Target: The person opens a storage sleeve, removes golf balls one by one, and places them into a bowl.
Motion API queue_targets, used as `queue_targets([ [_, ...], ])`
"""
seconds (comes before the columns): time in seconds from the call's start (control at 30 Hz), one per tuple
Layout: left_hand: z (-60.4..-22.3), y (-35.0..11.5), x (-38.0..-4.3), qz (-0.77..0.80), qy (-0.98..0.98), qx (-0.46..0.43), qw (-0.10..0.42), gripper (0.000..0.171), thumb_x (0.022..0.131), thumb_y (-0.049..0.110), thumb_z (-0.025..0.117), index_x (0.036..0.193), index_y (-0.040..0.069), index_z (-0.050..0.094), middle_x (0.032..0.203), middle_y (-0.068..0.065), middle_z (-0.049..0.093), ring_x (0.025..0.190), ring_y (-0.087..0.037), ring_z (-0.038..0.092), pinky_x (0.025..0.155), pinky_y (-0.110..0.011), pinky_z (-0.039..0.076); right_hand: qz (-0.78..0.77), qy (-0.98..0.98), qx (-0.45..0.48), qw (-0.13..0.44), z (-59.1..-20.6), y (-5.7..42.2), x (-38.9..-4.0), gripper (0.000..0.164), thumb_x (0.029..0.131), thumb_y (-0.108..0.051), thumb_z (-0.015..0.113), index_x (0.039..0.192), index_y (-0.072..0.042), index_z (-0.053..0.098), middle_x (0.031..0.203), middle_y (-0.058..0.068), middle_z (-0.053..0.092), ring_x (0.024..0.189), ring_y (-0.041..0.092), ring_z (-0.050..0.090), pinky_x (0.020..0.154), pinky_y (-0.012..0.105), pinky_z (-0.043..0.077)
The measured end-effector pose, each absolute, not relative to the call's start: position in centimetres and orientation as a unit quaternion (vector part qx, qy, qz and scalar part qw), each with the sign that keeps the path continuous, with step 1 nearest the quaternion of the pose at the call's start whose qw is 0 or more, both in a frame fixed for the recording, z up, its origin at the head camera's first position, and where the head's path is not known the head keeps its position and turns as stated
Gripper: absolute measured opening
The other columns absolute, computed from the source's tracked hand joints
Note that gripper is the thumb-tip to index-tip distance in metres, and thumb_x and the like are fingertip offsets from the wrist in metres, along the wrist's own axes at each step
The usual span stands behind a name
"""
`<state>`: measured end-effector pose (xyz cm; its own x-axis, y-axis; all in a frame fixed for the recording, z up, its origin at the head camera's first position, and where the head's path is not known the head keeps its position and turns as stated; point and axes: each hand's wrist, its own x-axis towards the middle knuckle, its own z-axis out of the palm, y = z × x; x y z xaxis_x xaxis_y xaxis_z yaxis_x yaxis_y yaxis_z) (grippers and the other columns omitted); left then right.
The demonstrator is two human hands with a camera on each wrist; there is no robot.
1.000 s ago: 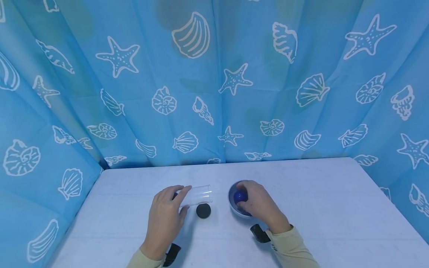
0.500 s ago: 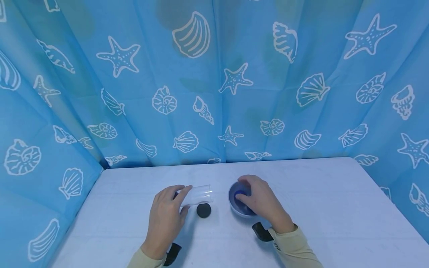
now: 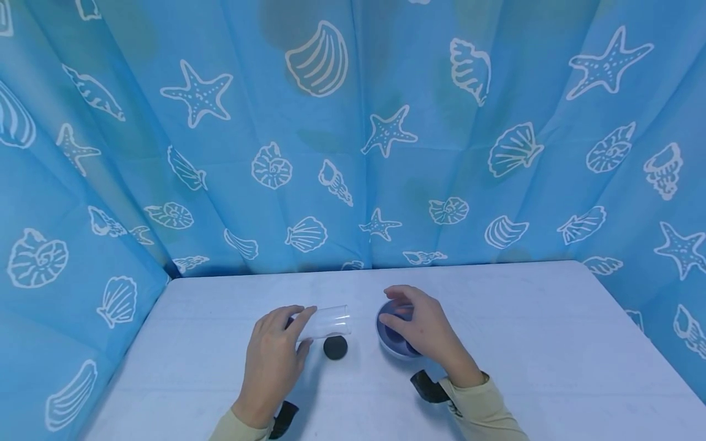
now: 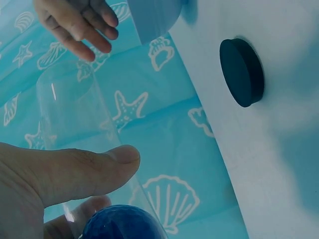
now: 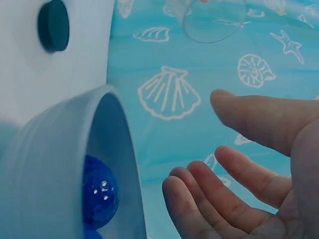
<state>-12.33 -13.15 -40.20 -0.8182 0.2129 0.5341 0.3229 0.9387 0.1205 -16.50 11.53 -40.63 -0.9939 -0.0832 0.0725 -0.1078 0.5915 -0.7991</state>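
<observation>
My left hand [image 3: 273, 358] grips a clear cylinder [image 3: 331, 321] lying on its side above the table, its far end pointing right. In the left wrist view a faceted dark blue ball [image 4: 122, 224] shows at the near end, seemingly inside the cylinder. Over the grey-blue bowl [image 3: 393, 352] my right hand [image 3: 429, 327] hovers with fingers apart and nothing between them. Inside the bowl, the right wrist view shows a shiny blue ball [image 5: 102, 191], with part of another below it. The right hand hides some of the bowl's inside.
A round black lid [image 3: 335, 347] lies on the white table [image 3: 551, 355], just below the cylinder and left of the bowl. Behind and beside the table hangs a blue curtain [image 3: 342, 135] with white shell and starfish prints.
One second ago my right hand held a blue ball at the bowl. That ball went down into the bowl, and the fingers let go and spread. The left hand stayed put.
</observation>
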Motion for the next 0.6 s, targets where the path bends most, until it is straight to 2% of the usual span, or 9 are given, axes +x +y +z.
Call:
queue_targets([
  [0.3,-40.1,-13.0,-12.3,-0.096,-0.951,-0.135,0.260,0.061,0.062,0.017,0.086,0.119,0.018,0.063,0.110,-0.008,0.063,0.104,-0.025,0.056,0.096,-0.046,0.041,0.503,-0.862,0.068,0.008,-40.3,11.1,-16.2,0.045,0.081,-0.029,0.071,0.123,-0.022,0.055,0.116,-0.002,0.060,0.099,0.012,0.060,0.083,0.028,0.052],
  [0.4,-40.1,-13.0,-12.3,-0.094,-0.952,-0.134,0.259,0.061,0.062,0.016,0.086,0.119,0.018,0.063,0.110,-0.008,0.063,0.105,-0.025,0.056,0.096,-0.046,0.041,0.525,-0.848,0.068,0.002,-40.2,11.0,-16.1,0.045,0.082,-0.028,0.070,0.124,-0.021,0.055,0.117,-0.001,0.060,0.101,0.011,0.059,0.084,0.028,0.051],
  [0.6,-40.2,-13.0,-12.3,-0.092,-0.951,-0.135,0.263,0.062,0.062,0.016,0.086,0.119,0.018,0.063,0.110,-0.008,0.062,0.104,-0.025,0.056,0.095,-0.046,0.042,0.549,-0.834,0.052,-0.014,-40.0,10.5,-16.0,0.044,0.082,-0.031,0.070,0.123,-0.027,0.054,0.116,-0.007,0.059,0.102,0.010,0.058,0.086,0.029,0.051],
])
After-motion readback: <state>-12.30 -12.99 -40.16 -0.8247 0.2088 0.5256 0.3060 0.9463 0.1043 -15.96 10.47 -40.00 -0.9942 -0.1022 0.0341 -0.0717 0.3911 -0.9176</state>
